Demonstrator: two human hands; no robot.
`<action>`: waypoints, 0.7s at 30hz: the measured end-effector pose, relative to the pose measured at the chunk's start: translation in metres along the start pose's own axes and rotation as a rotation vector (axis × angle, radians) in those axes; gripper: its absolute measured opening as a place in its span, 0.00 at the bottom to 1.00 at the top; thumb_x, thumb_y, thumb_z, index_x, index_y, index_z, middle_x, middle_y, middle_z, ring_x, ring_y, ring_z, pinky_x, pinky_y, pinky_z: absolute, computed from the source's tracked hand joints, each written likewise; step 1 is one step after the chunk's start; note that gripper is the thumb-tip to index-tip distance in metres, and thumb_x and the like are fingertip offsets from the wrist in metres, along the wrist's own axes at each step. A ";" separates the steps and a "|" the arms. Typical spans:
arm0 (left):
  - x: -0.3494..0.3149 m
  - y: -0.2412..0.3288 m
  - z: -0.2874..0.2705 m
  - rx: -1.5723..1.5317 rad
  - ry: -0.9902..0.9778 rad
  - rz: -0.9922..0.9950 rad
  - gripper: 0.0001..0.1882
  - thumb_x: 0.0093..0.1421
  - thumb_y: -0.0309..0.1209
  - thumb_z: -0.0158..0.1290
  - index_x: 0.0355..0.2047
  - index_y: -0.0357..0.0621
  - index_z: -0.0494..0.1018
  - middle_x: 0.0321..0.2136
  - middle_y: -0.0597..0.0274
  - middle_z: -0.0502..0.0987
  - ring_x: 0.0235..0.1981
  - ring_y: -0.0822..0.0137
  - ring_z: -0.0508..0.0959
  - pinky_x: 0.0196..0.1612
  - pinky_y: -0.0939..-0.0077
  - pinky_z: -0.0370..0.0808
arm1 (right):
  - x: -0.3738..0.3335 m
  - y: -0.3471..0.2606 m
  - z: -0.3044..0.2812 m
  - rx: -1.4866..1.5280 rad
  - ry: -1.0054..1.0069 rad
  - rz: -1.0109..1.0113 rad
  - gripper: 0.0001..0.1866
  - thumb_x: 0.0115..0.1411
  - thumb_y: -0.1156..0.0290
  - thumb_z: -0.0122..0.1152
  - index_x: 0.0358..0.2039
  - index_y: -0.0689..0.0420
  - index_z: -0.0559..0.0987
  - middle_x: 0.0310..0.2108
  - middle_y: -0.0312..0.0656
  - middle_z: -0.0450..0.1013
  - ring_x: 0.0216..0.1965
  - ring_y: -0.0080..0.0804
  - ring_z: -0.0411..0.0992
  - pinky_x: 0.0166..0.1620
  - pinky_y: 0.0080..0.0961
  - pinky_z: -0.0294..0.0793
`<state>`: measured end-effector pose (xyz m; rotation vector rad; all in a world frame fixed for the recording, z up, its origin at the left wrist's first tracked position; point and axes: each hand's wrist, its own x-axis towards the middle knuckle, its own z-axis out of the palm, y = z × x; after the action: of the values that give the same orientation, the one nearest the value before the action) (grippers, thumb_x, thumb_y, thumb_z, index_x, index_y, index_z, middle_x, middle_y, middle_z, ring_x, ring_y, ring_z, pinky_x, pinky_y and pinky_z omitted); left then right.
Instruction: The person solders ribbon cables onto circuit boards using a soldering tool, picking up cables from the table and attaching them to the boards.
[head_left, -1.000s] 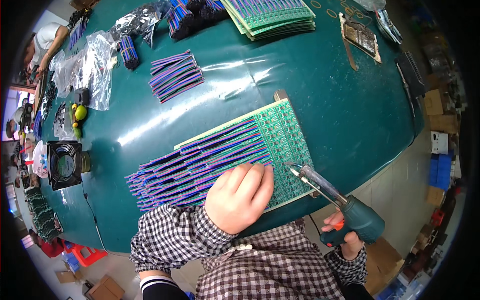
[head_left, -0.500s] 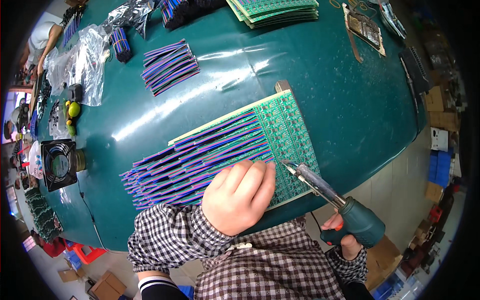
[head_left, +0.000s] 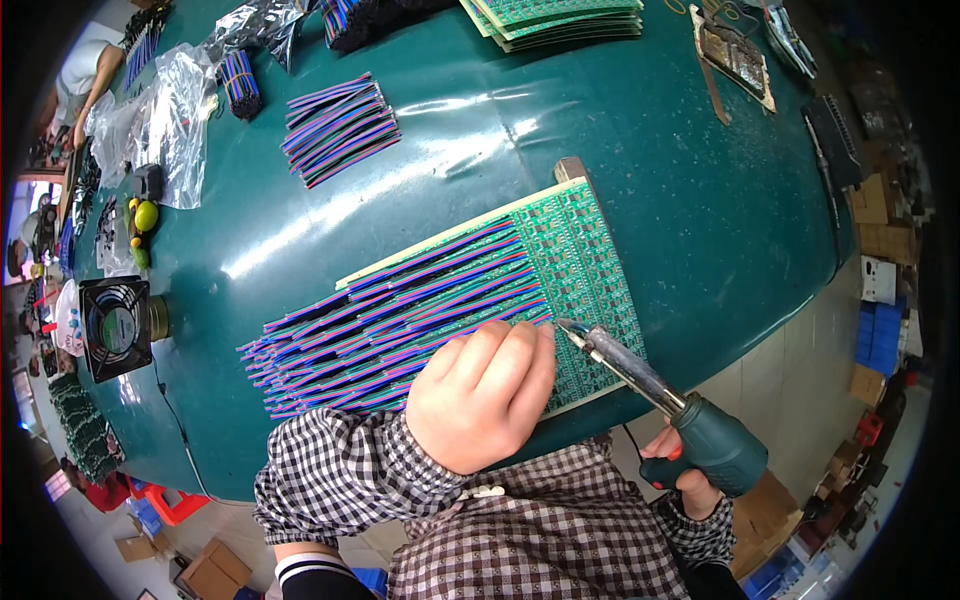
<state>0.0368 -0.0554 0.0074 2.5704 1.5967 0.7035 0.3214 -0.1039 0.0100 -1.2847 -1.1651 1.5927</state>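
Observation:
A green circuit board panel [head_left: 585, 265] lies tilted on the table, with rows of small parts on its right section. Many multicoloured ribbon wires [head_left: 400, 290] lie over its left part, their ends along a line on the board. My left hand [head_left: 485, 390] rests over the lower wires, fingers closed in a pinch at the wire ends; its fingertips are partly hidden, and a ribbon wire runs in under them. A dark green soldering gun [head_left: 715, 440] is gripped by my right hand [head_left: 690, 475] at the lower right. Its metal tip is on or just above the board, beside my left fingertips.
A wooden block [head_left: 570, 170] sits under the panel's far edge. Beyond lie a wire bundle [head_left: 340, 130], stacked green boards [head_left: 560, 22] and a metal-topped pad [head_left: 735, 55]. To the left stand a black fan [head_left: 115, 330] and plastic bags [head_left: 180, 130]. Another person's arm [head_left: 95, 95] shows far left.
The soldering gun's tip has shifted slightly left, closer to my left fingertips. My left hand has moved very little and stays closed at the wire ends.

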 end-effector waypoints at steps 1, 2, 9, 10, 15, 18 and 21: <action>0.000 0.000 0.000 -0.001 -0.001 0.000 0.20 0.45 0.27 0.55 0.41 0.35 0.79 0.36 0.59 0.76 0.35 0.63 0.77 0.36 0.72 0.77 | 0.000 0.000 0.000 -0.001 -0.002 -0.001 0.35 0.44 0.54 0.80 0.42 0.69 0.77 0.31 0.45 0.79 0.33 0.33 0.79 0.39 0.30 0.81; 0.000 0.000 0.000 0.001 0.000 0.000 0.20 0.46 0.27 0.55 0.41 0.35 0.79 0.36 0.59 0.76 0.35 0.63 0.77 0.36 0.72 0.77 | 0.000 0.001 0.000 -0.001 -0.002 0.000 0.35 0.44 0.54 0.80 0.42 0.69 0.77 0.31 0.45 0.79 0.33 0.33 0.79 0.39 0.30 0.81; -0.003 -0.003 0.003 0.026 0.006 0.043 0.17 0.51 0.29 0.53 0.41 0.36 0.77 0.37 0.59 0.75 0.38 0.65 0.77 0.36 0.75 0.72 | -0.005 0.003 0.000 0.041 0.039 0.006 0.39 0.45 0.55 0.80 0.47 0.71 0.73 0.31 0.47 0.79 0.33 0.35 0.80 0.40 0.34 0.82; -0.003 -0.003 0.003 0.026 0.006 0.042 0.17 0.51 0.29 0.53 0.41 0.36 0.77 0.37 0.59 0.75 0.38 0.65 0.77 0.36 0.75 0.72 | -0.006 0.002 0.000 0.067 0.064 0.022 0.40 0.45 0.55 0.80 0.48 0.71 0.71 0.31 0.48 0.79 0.33 0.36 0.80 0.41 0.35 0.82; -0.004 -0.002 0.003 0.028 0.004 0.034 0.16 0.51 0.29 0.53 0.41 0.36 0.77 0.37 0.59 0.75 0.38 0.65 0.77 0.37 0.75 0.73 | -0.013 0.004 -0.008 -0.068 -0.018 0.081 0.52 0.50 0.40 0.70 0.57 0.74 0.63 0.32 0.44 0.74 0.40 0.37 0.75 0.45 0.34 0.79; -0.004 -0.002 0.004 0.033 0.008 0.038 0.17 0.51 0.30 0.53 0.41 0.37 0.77 0.37 0.59 0.75 0.38 0.65 0.77 0.37 0.75 0.73 | -0.013 0.003 -0.006 -0.054 0.001 0.061 0.51 0.51 0.40 0.69 0.57 0.74 0.64 0.34 0.44 0.75 0.41 0.37 0.75 0.45 0.34 0.79; -0.004 -0.002 0.004 0.040 0.004 0.041 0.17 0.51 0.30 0.53 0.41 0.37 0.77 0.37 0.59 0.75 0.38 0.65 0.77 0.38 0.75 0.73 | -0.013 -0.003 -0.001 -0.034 0.025 0.072 0.48 0.51 0.40 0.69 0.55 0.73 0.66 0.35 0.45 0.76 0.43 0.39 0.75 0.46 0.32 0.80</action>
<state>0.0350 -0.0573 0.0018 2.6379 1.5799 0.6873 0.3252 -0.1145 0.0164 -1.3783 -1.1462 1.6100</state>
